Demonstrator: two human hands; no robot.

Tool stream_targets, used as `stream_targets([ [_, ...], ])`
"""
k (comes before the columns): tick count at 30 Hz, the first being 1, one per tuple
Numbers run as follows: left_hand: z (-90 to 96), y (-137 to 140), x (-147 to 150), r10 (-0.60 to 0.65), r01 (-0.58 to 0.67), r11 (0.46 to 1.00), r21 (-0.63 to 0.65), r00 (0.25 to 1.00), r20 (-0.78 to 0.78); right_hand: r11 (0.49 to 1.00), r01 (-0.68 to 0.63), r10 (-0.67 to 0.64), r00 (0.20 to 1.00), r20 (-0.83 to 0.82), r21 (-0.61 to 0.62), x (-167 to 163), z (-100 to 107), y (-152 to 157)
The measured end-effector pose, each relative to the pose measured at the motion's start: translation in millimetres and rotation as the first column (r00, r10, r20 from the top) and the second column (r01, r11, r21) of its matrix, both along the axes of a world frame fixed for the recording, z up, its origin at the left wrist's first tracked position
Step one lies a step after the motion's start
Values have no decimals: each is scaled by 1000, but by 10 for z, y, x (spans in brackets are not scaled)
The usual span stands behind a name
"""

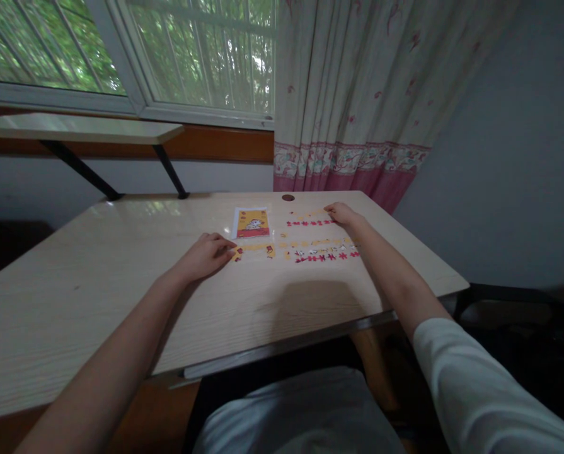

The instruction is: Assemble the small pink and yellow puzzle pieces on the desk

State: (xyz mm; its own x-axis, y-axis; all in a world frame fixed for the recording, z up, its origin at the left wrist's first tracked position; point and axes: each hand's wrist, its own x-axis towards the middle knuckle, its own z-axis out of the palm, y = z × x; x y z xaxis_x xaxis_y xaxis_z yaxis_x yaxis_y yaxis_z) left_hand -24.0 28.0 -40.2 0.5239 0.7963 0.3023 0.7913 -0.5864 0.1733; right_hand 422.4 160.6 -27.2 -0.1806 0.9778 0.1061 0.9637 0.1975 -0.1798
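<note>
My left hand (210,255) rests on the table with thumb and fingers drawn together at the left end of a partly joined jigsaw puzzle (256,248), whose pieces are yellow with dark red marks. Farther right, my right hand (342,213) has its fingertips pinched on a puzzle piece at the end of a row of yellow puzzle pieces (312,214). Below that runs a row of red puzzle pieces (310,223). More yellow, white and red loose pieces (326,250) lie in rows near my right forearm. Behind the joined part is a picture card (252,224) showing a white figure on yellow and red.
The pale wooden table (206,328) has a round brown cable hole (288,197) near its back edge. A raised shelf (83,129) on black brackets stands at the back left. A curtain (348,126) hangs behind the table, beside the window.
</note>
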Motion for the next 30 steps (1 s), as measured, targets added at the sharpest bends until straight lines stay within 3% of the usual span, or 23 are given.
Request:
stream_targets([
  [10, 16, -3, 15, 15, -14, 1000, -12, 999, 34, 989, 143, -145, 987, 74, 37, -33, 12, 30],
  [30, 11, 9, 10, 15, -15, 1000, -20, 1000, 16, 980, 197, -196, 980, -30, 36, 39, -50, -15],
])
